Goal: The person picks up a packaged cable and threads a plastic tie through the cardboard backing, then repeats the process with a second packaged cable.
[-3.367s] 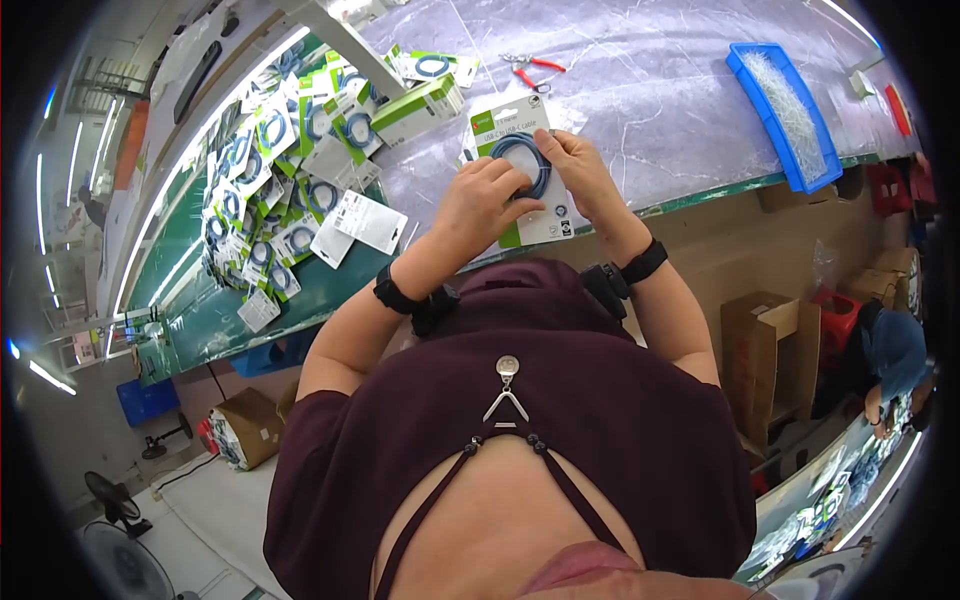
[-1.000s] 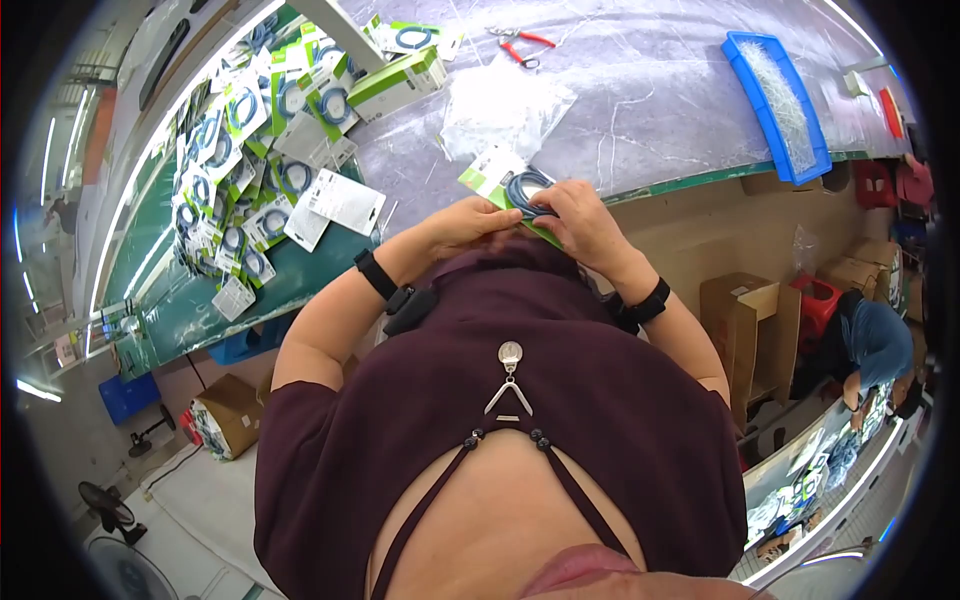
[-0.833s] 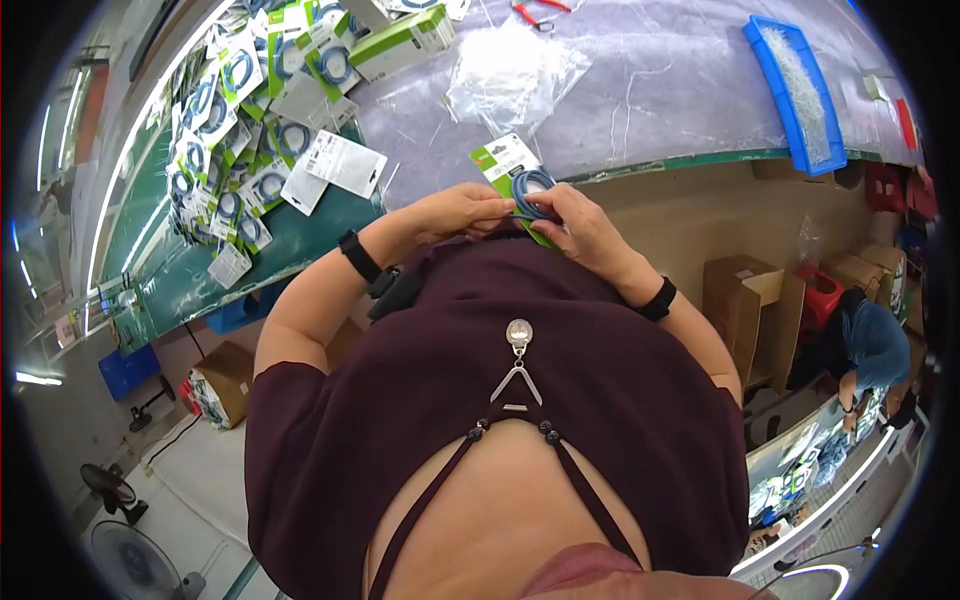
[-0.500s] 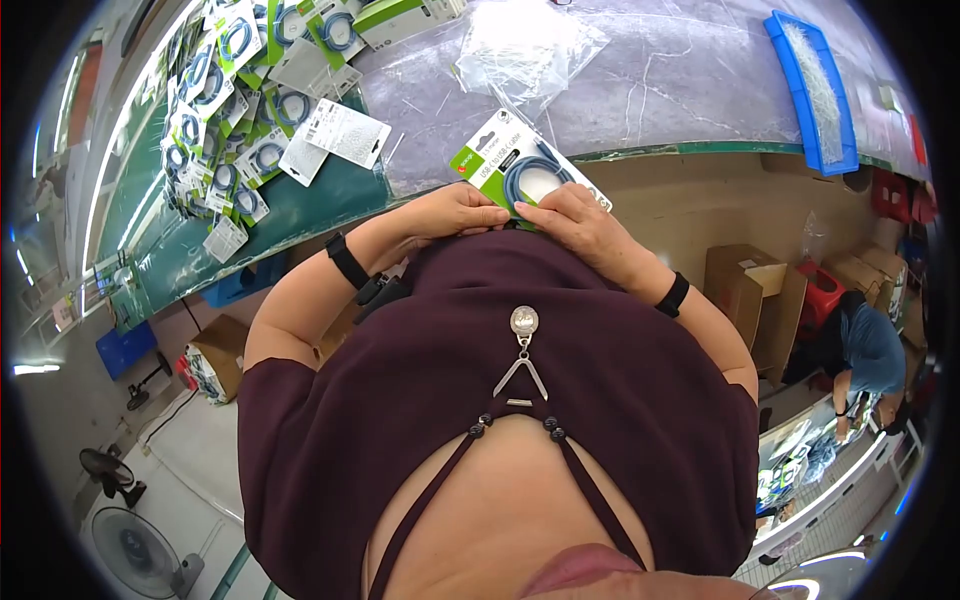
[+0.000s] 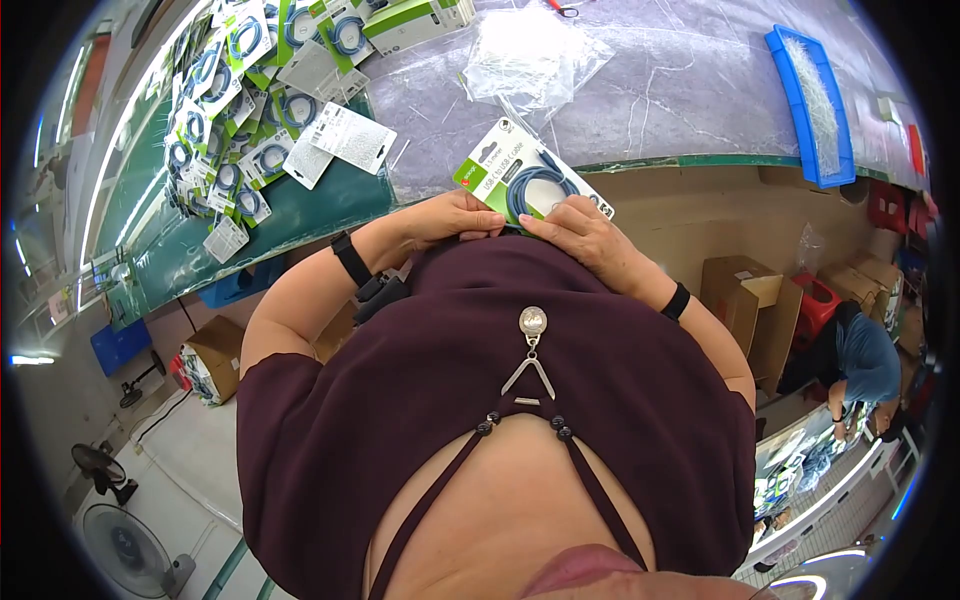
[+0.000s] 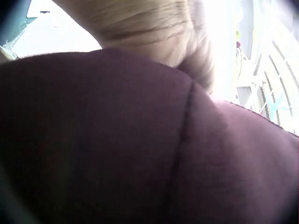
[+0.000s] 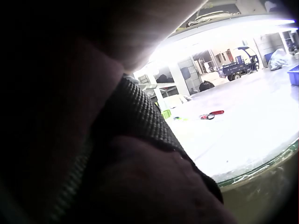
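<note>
A green-and-white USB-C cable card with a coil of blue cable on its front is held at the waist, tilted, face up. My left hand pinches at its lower left edge, thumb toward the card. From the right, my right hand grips the card, its thumb at the bottom of the coil and its fingers over the lower right edge. The card's bottom corner is hidden by the hands and the top. In the left wrist view the left hand shows above maroon cloth; the right wrist view is mostly dark.
Clear plastic bags lie on the table beyond the card. Many carded cables are heaped at the left, beside a green-and-white box. A blue tray stands at the right. Red-handled pliers lie on the table.
The card has come from the table edge to the waist, uncovering the clear bags. Since a second ago it has turned face up, with the right thumb below the coil. The last half second shows little movement.
</note>
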Available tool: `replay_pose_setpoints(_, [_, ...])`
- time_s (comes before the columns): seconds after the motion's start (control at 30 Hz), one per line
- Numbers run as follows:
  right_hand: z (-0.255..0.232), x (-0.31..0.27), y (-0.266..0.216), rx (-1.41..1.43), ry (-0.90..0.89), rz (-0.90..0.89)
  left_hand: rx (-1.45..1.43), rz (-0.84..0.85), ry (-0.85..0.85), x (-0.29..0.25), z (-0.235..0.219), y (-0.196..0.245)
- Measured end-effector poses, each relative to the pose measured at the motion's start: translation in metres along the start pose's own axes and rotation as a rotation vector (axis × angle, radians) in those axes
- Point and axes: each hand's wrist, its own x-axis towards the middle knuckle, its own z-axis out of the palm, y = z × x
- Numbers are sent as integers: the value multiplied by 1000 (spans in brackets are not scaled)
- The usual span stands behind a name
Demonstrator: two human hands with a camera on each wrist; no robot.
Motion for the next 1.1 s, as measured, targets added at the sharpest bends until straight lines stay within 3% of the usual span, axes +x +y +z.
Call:
replay_pose_setpoints(0.17, [-2,8,20,-47,179,-27,402,69,207,13,-6,27])
replay_pose_setpoints(0.27, [-5,16,22,-67,319,-10,-250,321,61,27,-6,38])
replay_pose_setpoints(0.4, [-11,28,18,-243,419,205,-430,395,71,41,25,44])
replay_pose_setpoints(0.53, [-18,34,29,-252,478,312,-539,469,53,44,23,51])
replay_pose_setpoints(0.63, [-23,30,38,-281,438,133,-550,461,44,46,21,53])
replay_pose_setpoints(0.8, [-29,24,40,-276,393,152,-581,481,41,46,26,55])
replay_pose_setpoints(0.93, [-34,28,43,-64,529,138,-503,499,-50,43,23,55])
replay_pose_setpoints(1.03, [-38,28,30,-384,412,129,-593,525,-82,41,23,53])
replay_pose_setpoints(1.1, [-40,28,30,-444,401,111,-637,542,-99,40,25,51])
